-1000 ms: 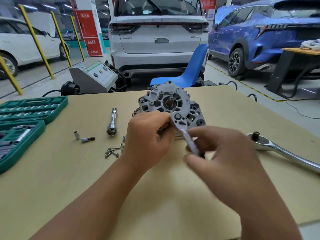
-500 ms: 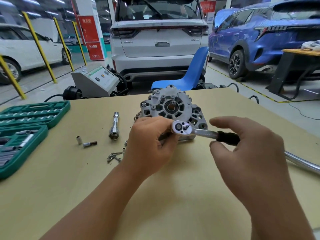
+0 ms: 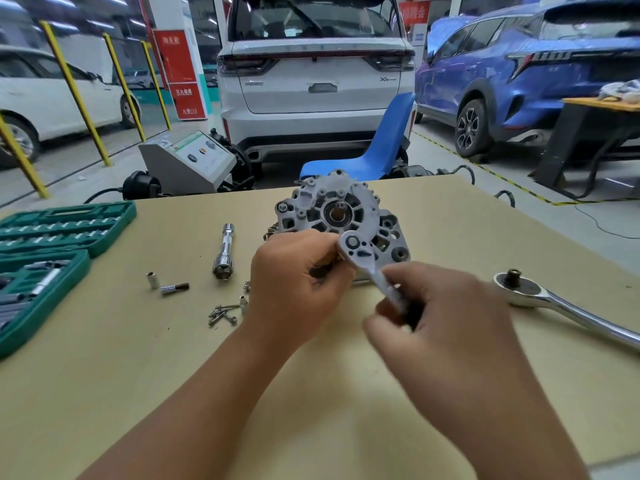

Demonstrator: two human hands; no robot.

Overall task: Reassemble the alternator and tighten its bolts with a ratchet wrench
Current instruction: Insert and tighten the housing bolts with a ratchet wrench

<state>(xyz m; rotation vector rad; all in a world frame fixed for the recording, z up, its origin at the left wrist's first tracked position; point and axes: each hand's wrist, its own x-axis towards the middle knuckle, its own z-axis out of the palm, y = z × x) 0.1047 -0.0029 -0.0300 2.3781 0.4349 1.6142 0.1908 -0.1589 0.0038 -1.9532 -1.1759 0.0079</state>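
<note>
Grey cast-aluminium alternator standing on edge near the middle of the worktop, open face and shaft bearing toward the camera. Small ratchet wrench seated with its head on a bolt at the lower right of the housing, handle angling down and right. Left hand curled against the lower front of the housing, beside the ratchet head, apparently steadying the casting; exactly what the fingers close on hidden under the knuckles. Right hand pinching the dark grip of the wrench, blurred.

Risks, judged from this arrangement:

- Socket slipping off the bolt head if the pull goes sideways rather than square to the bolt; likely rounded corners, or knuckles driven into the sharp housing ribs.
- Alternator tipping or skating on the smooth worktop, being upright and held by one hand only; harder pull, greater chance.
- Left fingers close to the ratchet head, so a slip could pinch them between tool and casting.
- Cross-threading or stripping in soft aluminium if forced before the bolt runs true.

Further out: loose screws just left of the left wrist, easily swept off by a forearm. Two small sockets and an extension bar beyond those, a large ratchet lying to the right, a green socket case at the left edge.
</note>
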